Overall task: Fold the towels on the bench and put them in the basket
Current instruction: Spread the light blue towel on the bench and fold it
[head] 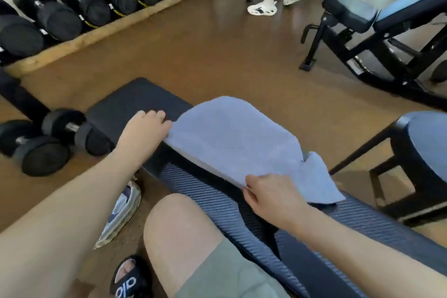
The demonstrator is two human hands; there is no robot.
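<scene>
A black bench [135, 101] runs from centre frame to the lower right, with a grey-blue towel [237, 143] spread across its middle. The left hand [145, 126] pinches the towel's left edge with curled fingers, and the right hand [271, 193] grips its near edge, lower centre.

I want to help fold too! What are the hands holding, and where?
Both hold the blue towel: the left hand its far corner, the right hand its near edge.

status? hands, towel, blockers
Left hand and right hand each pinch an edge of the blue towel. Towel spread on bench. No basket in view.
</scene>
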